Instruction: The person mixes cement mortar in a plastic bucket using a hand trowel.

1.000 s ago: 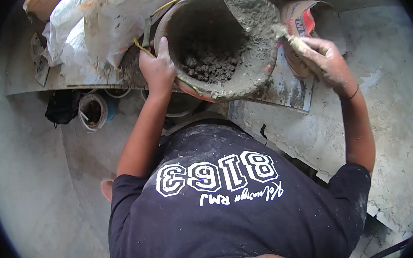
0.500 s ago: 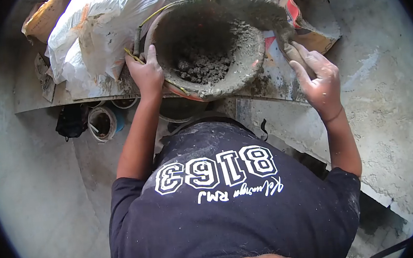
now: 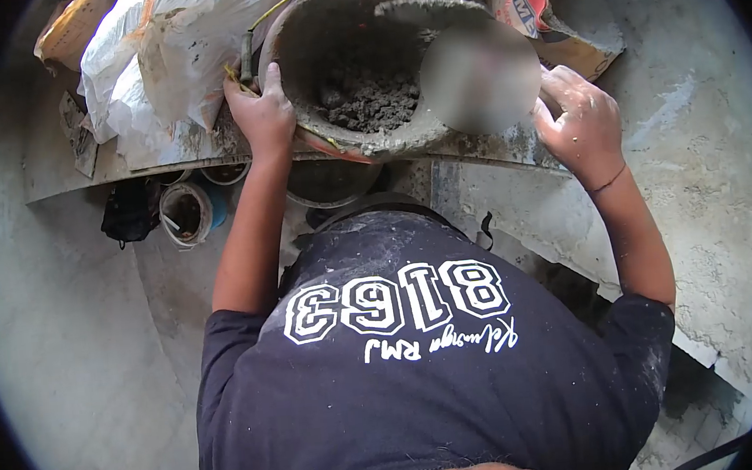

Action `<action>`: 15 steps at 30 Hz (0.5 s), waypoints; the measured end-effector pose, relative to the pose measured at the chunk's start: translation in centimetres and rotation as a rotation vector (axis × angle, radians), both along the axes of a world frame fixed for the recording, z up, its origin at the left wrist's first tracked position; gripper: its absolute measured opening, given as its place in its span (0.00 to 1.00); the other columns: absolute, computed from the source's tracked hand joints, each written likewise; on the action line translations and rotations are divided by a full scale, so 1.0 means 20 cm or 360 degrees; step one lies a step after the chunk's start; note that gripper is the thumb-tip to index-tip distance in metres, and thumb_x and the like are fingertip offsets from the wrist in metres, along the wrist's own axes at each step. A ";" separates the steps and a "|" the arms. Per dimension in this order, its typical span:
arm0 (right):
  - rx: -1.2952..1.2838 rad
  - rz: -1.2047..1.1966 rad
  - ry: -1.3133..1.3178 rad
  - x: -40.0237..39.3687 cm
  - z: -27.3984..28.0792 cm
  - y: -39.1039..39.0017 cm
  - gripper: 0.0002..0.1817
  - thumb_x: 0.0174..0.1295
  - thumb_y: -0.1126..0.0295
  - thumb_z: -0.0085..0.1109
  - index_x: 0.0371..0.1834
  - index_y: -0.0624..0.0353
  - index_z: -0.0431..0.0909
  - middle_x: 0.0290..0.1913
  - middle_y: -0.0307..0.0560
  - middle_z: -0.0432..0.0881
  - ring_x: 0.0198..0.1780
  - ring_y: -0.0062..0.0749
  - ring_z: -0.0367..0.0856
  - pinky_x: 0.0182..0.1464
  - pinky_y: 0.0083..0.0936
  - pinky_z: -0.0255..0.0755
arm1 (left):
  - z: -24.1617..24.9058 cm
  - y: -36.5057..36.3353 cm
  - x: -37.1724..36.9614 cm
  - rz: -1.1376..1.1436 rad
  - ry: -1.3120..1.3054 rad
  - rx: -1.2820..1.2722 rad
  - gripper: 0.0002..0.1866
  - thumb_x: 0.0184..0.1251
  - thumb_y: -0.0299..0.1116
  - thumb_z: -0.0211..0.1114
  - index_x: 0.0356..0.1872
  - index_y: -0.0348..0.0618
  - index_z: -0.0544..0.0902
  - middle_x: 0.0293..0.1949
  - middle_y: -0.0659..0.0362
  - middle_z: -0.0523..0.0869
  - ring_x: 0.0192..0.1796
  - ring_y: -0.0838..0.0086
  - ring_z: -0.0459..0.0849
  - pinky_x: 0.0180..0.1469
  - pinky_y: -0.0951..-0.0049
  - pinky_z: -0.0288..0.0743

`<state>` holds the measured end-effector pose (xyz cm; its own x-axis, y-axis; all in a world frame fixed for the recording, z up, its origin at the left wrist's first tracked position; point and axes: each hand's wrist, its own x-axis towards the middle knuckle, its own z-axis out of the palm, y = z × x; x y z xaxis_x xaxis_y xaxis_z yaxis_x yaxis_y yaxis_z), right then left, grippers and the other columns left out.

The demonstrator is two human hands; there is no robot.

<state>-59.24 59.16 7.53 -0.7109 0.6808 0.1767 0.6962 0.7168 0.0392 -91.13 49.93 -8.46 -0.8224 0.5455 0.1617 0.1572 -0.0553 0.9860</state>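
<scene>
One trowel (image 3: 430, 6) in right hand (image 3: 581, 122), pointing far-left, long axis diagonal, left hand (image 3: 262, 116) gripping tilted bucket (image 3: 373, 147)

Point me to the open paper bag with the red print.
The bag is at the head view's upper right, beyond the right hand, right of the bucket.

Light is soft, a round patch (image 3: 480, 76) is blurred, and dark-cornered edges bow.

Wears a dark, short-sleeved T-shirt (image 3: 407, 400) across the lower centre, printed mid-frame with white-outlined numerals (image 3: 396, 302) and smaller white lettering (image 3: 442, 345), dusted pale above them. Has a thin dark wristband (image 3: 608, 180) right of centre.
</scene>
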 end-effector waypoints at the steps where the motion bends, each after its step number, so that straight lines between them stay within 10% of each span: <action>1: 0.0015 0.0024 0.0035 0.01 -0.03 0.01 0.18 0.60 0.59 0.62 0.53 0.49 0.84 0.35 0.45 0.82 0.34 0.42 0.82 0.37 0.36 0.77 | 0.00 -0.01 0.00 -0.0009 0.0018 0.0057 0.23 0.66 0.26 0.67 0.58 0.29 0.70 0.47 0.53 0.81 0.46 0.73 0.80 0.52 0.73 0.72; 15: -0.0328 -0.0114 0.0454 0.03 -0.19 0.01 0.18 0.60 0.58 0.63 0.49 0.56 0.85 0.40 0.51 0.86 0.41 0.46 0.85 0.43 0.36 0.79 | -0.03 -0.04 -0.03 0.0090 0.0497 -0.0381 0.27 0.67 0.32 0.67 0.61 0.25 0.70 0.57 0.43 0.79 0.58 0.60 0.78 0.64 0.65 0.67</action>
<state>-58.54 59.33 3.81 -0.6021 0.7690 0.2148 0.7070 0.6385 -0.3042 -91.83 49.16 -8.99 -0.7837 0.5534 0.2822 0.4475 0.1879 0.8743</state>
